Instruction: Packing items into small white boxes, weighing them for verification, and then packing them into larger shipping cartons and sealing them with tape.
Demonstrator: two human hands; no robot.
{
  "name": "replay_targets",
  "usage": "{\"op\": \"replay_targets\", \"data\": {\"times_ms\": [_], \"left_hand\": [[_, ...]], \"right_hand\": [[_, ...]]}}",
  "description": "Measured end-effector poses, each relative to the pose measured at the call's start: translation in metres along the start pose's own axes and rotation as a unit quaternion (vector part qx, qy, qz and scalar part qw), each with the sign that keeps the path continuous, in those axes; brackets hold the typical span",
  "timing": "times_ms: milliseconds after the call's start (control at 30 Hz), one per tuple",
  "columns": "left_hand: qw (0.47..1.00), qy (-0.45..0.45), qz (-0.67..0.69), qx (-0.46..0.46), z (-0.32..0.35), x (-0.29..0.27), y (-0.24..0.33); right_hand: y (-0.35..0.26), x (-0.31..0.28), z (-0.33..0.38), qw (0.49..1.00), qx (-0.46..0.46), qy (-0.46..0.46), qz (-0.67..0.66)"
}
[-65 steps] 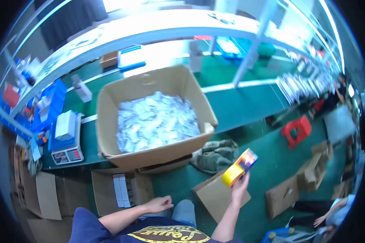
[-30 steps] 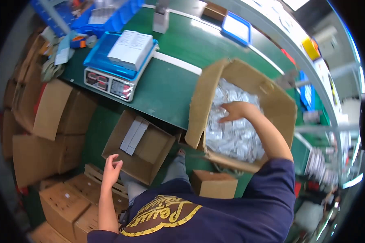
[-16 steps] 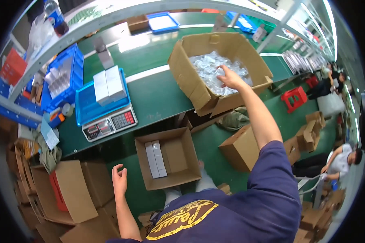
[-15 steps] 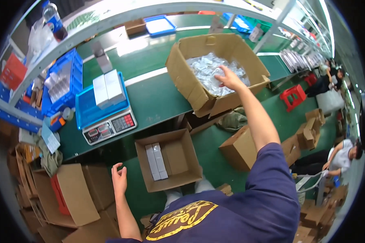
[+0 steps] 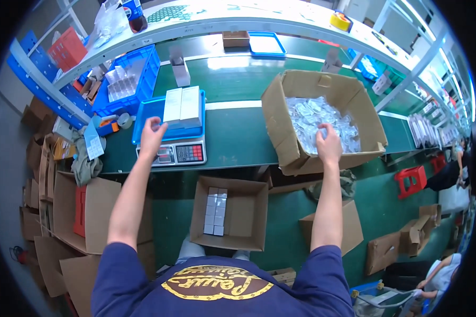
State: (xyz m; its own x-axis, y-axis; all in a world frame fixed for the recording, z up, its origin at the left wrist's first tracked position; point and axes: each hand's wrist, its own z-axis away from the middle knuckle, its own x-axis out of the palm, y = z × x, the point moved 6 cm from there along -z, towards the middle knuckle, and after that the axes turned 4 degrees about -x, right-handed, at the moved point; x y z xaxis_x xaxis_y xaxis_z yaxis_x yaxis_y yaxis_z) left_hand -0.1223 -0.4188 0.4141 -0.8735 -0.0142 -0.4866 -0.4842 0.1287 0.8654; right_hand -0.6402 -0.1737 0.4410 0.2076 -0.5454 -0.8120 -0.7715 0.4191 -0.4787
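Observation:
My right hand (image 5: 329, 143) reaches into a large open cardboard box (image 5: 283, 127) on the green bench. Its fingers are closed on a clear plastic packet among many small clear packets (image 5: 314, 112) with something pale inside. My left hand (image 5: 152, 136) is over the near edge of a blue tray (image 5: 142, 117), fingers loosely curled and apart, with nothing seen in it. White boxes (image 5: 182, 105) stand side by side in that tray, which rests on a digital scale (image 5: 189, 153). Below the bench, an open carton (image 5: 241, 216) holds two rows of small white boxes (image 5: 215, 211).
A blue crate (image 5: 147, 79) with clear plastic trays stands left of the scale. A shelf beam (image 5: 211, 24) crosses above the bench. Open cartons (image 5: 103, 216) lie at the left, and another carton (image 5: 349, 227) is at the right. Red stools (image 5: 410, 181) and people are farther right.
My left hand has moved up from beside the lower carton to the blue tray. My right hand remains in the large box, its fingers now lower among the packets. The view has shifted.

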Motion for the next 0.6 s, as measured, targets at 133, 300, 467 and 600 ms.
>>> {"op": "replay_targets", "data": {"times_ms": [133, 300, 467, 600], "left_hand": [[0.994, -0.026, -0.101, 0.011, -0.161, 0.012, -0.056], [0.963, -0.129, -0.227, 0.058, -0.375, 0.075, -0.137], [0.961, -0.259, 0.052, 0.076, -0.526, 0.080, -0.196], [0.924, -0.347, 0.091, 0.133, -0.534, 0.196, -0.226]], "right_hand": [[-0.002, -0.014, 0.005, 0.996, 0.078, 0.040, 0.008], [0.033, -0.030, 0.030, 0.954, 0.057, 0.241, -0.171], [-0.015, 0.016, 0.193, 0.705, 0.272, 0.482, -0.444], [-0.072, 0.108, 0.403, 0.785, 0.466, 0.327, -0.244]]}}
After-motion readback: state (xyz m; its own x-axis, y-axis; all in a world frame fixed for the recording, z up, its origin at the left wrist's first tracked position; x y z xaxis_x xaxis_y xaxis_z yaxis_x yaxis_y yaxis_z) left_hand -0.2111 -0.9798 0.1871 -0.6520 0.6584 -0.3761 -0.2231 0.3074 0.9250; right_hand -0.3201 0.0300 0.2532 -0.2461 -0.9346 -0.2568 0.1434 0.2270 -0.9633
